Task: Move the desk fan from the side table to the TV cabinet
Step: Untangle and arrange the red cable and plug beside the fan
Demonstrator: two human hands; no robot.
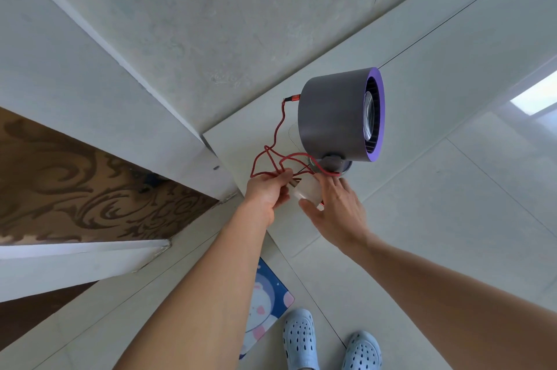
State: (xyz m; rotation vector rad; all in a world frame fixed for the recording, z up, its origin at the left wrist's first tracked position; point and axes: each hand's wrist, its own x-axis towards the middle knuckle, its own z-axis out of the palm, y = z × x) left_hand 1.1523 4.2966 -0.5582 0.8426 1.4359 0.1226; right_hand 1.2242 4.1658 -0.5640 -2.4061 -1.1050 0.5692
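Pale tiled floor (pixel 452 219) and a white table (pixel 241 140) corner; on that corner stands the grey desk fan (pixel 334 116) with its purple-rimmed face turned to the person's right, its small round base (pixel 333 166) on the surface. A red braided cable (pixel 278 140) runs from the plug at the fan's back down in loose loops to the left hand (pixel 268 191), whose fingers are closed around the loops. The right hand (pixel 337 203) sits just beside the base, fingers spread and loosely cupping a small white block (pixel 307 191), and light blue clogs (pixel 301 339) show at the bottom.
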